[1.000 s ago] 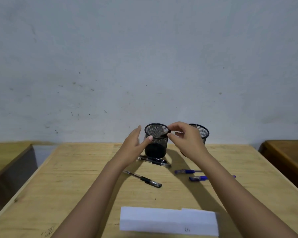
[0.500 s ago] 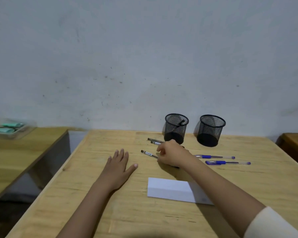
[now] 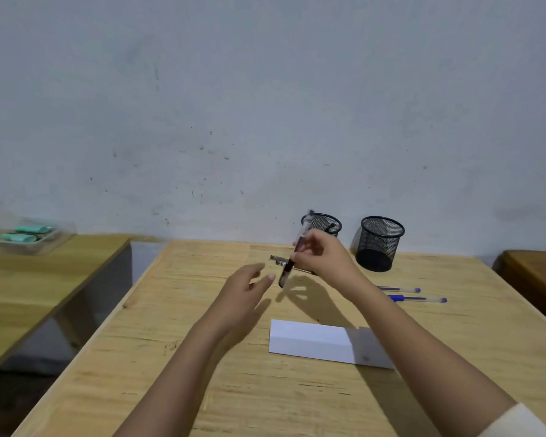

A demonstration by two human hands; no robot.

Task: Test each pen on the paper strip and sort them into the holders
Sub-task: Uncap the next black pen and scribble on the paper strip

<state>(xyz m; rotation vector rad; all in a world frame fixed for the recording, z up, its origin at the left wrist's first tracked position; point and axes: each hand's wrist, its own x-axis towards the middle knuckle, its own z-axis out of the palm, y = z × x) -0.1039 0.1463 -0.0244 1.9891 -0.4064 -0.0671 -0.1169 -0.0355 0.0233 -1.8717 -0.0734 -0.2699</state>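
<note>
One counter [image 3: 171, 357] carries everything | paper strip [image 3: 312, 340] lies flat at front | mesh holders [image 3: 379, 244] stand at rear | left hand [image 3: 243, 288]: fingers spread, empty | right hand [image 3: 323, 258]: fingers pinch black pen [image 3: 286, 274], tilted above counter, in front of holders | pen judged light, rigid, slick; grip mid-barrel, firmly.
</note>
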